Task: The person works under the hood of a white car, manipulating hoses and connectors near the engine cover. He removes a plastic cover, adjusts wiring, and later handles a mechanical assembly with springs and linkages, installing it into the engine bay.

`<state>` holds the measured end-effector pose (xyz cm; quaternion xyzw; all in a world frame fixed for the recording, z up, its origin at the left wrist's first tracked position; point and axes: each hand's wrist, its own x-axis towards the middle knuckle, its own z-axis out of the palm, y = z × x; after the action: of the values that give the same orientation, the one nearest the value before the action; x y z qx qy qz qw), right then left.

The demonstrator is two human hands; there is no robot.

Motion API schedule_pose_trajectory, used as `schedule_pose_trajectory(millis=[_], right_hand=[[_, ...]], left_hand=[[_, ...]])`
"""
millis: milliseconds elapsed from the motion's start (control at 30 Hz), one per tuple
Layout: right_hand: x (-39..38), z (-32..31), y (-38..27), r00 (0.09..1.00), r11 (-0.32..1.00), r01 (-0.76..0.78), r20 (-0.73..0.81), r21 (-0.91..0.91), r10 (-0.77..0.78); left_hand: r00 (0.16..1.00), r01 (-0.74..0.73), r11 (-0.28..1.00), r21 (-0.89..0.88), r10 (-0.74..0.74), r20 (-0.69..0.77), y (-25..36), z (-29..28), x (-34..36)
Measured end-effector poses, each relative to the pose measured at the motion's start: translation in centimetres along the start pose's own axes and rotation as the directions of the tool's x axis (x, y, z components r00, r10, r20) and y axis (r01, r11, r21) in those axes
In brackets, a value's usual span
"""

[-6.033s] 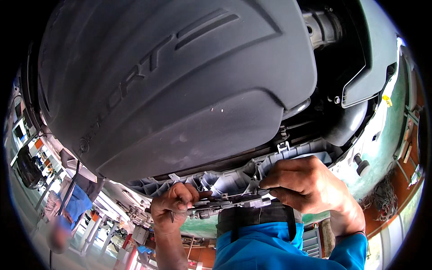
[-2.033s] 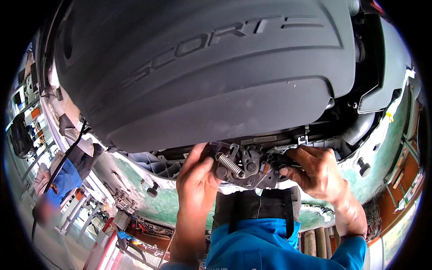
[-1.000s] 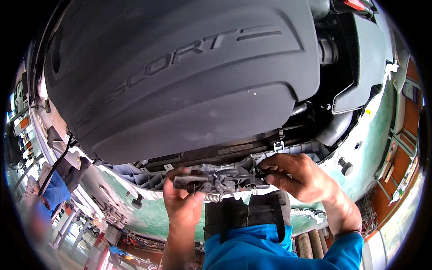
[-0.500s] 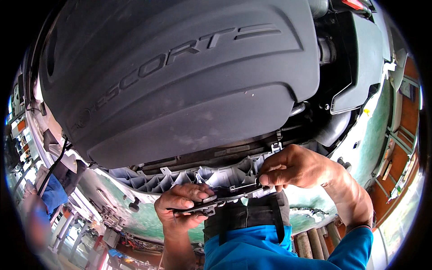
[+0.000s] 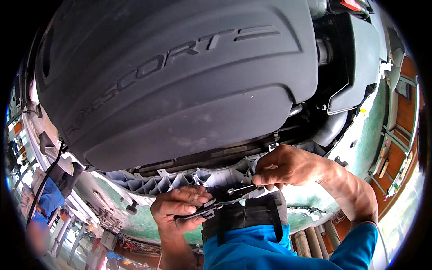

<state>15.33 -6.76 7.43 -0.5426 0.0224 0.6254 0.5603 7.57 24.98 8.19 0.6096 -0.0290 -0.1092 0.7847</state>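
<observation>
My left hand (image 5: 179, 204) is closed around the left end of a black bracket-like part (image 5: 220, 202), thumb below and fingers on top. The part is long, flat and slightly curved, and it tilts up toward the right. Across its right half lies a thin, pale metal rod (image 5: 240, 188). The fingertips of my right hand (image 5: 288, 167) pinch together at the rod's right end. They hide what exactly they grip there. Both hands are in front of my waist, just this side of the grey ribbed front panel (image 5: 180, 180) of a car.
Beyond the panel, a large black engine cover (image 5: 189, 85) fills the open engine bay. A black box (image 5: 355, 63) and a grey hose (image 5: 332, 128) sit to its right. At far left is another person in blue (image 5: 51, 195). Cylinders (image 5: 310, 243) lie on the floor at lower right.
The black part has turned, its left end lower and its right end raised a little. My hands have shifted slightly left with it. The view has moved a little too.
</observation>
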Motion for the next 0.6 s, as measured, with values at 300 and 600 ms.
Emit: schedule_pose_trajectory(millis=[300,600], right_hand=[[-0.4,1.1,0.5,0.990,0.992,0.125,-0.073,0.011,-0.124],[-0.1,3.0,0.6,0.843,0.857,0.447,-0.200,-0.256,-0.499]], left_hand=[[0.990,0.138,0.984,-0.115,-0.137,0.014,0.7,0.2,0.9],[0.890,0.385,0.787,-0.482,-0.454,-0.030,-2.7,0.1,2.8]])
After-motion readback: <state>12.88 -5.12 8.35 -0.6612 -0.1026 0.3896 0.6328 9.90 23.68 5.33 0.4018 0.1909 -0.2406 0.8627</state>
